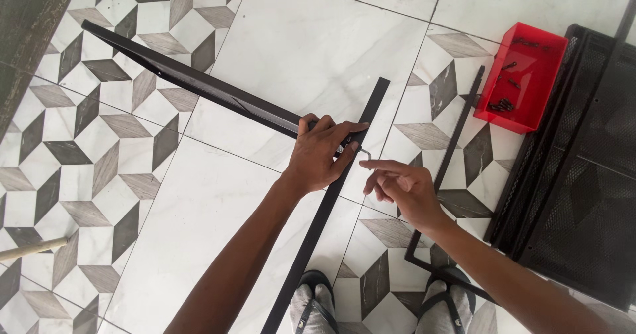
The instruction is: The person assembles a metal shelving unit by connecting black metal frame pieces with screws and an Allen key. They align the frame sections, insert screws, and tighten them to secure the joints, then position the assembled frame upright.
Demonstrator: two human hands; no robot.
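Seen from above, a person stands on a patterned tile floor (218, 195) joining two black metal bars. The left hand (321, 155) wraps a closed grip around the end of the slanted bar (199, 82), pressing it against the long flat bar (324, 208) that runs from near to far between the feet. Just right of the joint, the right hand (401, 188) pinches a small hex key (366, 152) between its fingertips. Farther right lie a thin black rod (460, 125), a red plastic tray (523, 76) holding dark screws, and a black mesh panel (583, 175).
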